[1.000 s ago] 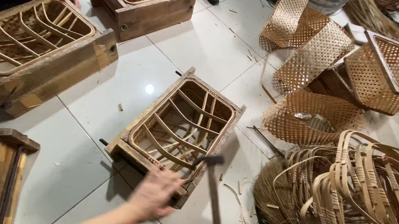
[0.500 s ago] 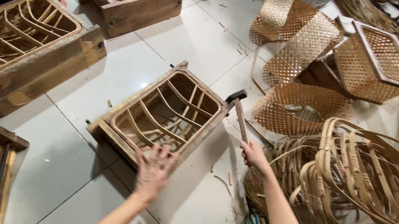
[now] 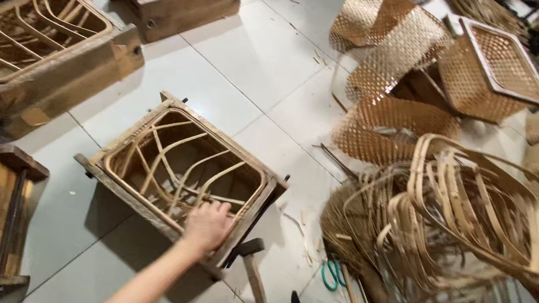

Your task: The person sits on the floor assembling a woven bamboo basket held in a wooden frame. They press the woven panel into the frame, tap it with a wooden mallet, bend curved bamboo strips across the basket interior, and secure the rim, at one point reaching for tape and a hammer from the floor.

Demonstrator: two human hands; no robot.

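Step in hand: the wooden mould box on the tiled floor was being steadied, judging by the grip.
Left hand: laid over the box's near rim, fingers curled onto the rattan strips inside.
Right hand: out of view; its state cannot be told.
Hammer: lay on the floor just beside the box, untouched.
Next move: probably calls for the hammer to be picked up.
Change: half a second earlier the hammer was held raised in the right hand.

Left hand grips the wooden mould; hammer seemingly beside it.
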